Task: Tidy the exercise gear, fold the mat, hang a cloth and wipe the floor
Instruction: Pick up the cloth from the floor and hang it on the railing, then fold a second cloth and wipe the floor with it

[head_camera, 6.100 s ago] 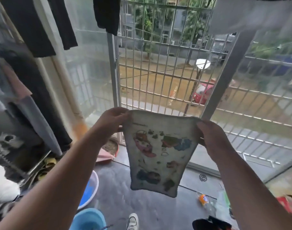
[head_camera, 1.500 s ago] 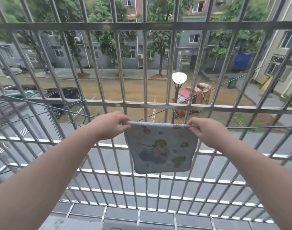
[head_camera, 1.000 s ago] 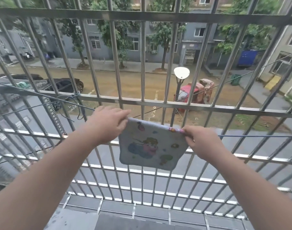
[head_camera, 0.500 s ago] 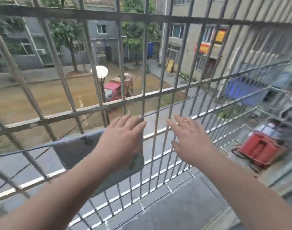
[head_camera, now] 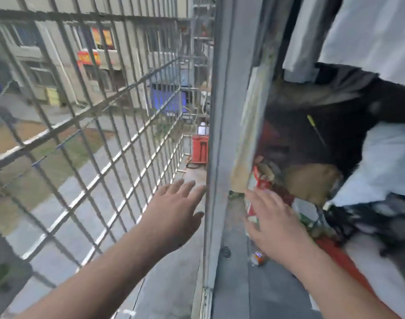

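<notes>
Both of my hands hover in front of me with fingers spread and nothing in them. My left hand [head_camera: 173,215] is outside the window frame [head_camera: 219,134], over the metal grille [head_camera: 86,116]. My right hand [head_camera: 272,219] is on the inner side of that frame, just above the dark sill [head_camera: 233,284]. The printed cloth is out of view. The picture is blurred by motion.
The upright window frame stands between my hands. To the right lie piled bags and packets [head_camera: 277,187], dark clothing [head_camera: 335,116] and white fabric [head_camera: 376,31]. A small orange bottle [head_camera: 257,257] lies on the sill. A red box [head_camera: 200,148] sits outside beyond the grille.
I let go of the cloth, which stayed on the line, and my view swung right. Both hands came off it and now hang spread and empty near the window frame.
</notes>
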The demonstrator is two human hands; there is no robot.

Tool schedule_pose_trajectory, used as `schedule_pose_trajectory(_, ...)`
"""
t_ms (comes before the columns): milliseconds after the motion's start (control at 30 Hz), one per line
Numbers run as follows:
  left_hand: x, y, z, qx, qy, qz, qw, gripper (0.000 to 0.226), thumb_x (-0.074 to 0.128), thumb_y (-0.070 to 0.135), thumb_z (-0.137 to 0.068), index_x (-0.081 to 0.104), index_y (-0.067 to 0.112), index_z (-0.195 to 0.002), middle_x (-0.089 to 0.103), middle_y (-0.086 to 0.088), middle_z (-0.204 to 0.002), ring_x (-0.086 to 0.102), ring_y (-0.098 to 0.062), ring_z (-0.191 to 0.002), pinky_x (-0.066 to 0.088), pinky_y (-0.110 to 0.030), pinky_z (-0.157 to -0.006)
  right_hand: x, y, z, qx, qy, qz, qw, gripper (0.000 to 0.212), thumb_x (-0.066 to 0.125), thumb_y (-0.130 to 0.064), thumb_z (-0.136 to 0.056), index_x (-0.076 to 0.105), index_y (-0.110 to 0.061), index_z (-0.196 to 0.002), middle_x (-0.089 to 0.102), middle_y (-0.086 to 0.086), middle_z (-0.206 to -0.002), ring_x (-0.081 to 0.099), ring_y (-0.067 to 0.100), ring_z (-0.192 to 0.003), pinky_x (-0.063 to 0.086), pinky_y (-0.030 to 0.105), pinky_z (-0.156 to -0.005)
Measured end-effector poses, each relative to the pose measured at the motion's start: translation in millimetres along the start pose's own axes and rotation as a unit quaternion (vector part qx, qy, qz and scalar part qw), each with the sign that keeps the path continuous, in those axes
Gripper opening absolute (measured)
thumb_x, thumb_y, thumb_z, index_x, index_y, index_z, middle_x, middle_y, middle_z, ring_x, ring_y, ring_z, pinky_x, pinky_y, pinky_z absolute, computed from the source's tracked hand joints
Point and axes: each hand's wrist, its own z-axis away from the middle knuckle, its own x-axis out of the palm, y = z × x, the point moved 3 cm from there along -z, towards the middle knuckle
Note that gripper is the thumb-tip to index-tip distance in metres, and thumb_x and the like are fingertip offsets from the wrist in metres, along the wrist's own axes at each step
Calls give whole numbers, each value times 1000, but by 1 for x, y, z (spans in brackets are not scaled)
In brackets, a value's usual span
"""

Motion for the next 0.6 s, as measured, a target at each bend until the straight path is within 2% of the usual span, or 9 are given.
schedule_pose_trajectory(100, 3, 59, -31, 68, -10, 4, 998, 65, 37, 53, -99, 11, 33, -155, 23, 1, -163, 18, -25, -150, 20, -43, -121, -11, 59, 36, 77, -2, -6, 997, 68, 40, -49, -97, 13, -29, -156, 15, -6, -163, 11, 18, -149, 16, 36, -120)
schedule_pose_trajectory(267, 17, 178, -83, 172, -23, 11, 985, 63, 40, 51, -98, 18, 31, -154, 27, -2, -161, 22, -26, -148, 24, -43, -119, -32, 156, 108, 177, 21, -4, 984, 61, 46, -47, -97, 24, -28, -151, 28, -5, -156, 22, 20, -143, 21, 32, -115)
schedule_pose_trajectory(367, 28, 261, -111, 222, -28, 20, 974, 63, 41, 50, -97, 19, 30, -154, 29, -2, -160, 23, -26, -148, 26, -45, -118, -36, 223, 155, 234, 24, 21, 972, 64, 33, -56, -95, 23, -27, -152, 30, -6, -156, 25, 19, -142, 26, 34, -115)
schedule_pose_trajectory(467, 41, 345, -134, 265, -22, 31, 964, 63, 42, 49, -97, 21, 31, -153, 29, -1, -160, 25, -27, -147, 29, -46, -117, -31, 299, 200, 299, 15, 31, 953, 79, 18, -67, -85, 22, -27, -153, 27, -3, -159, 26, 22, -145, 32, 39, -114)
schedule_pose_trajectory(600, 57, 457, -154, 304, -28, 51, 951, 60, 42, 49, -97, 24, 32, -152, 31, 0, -159, 27, -26, -146, 29, -45, -116, -36, 391, 260, 354, 27, 36, 934, 69, 41, -54, -94, 21, -26, -154, 27, -1, -160, 26, 22, -145, 30, 39, -116)
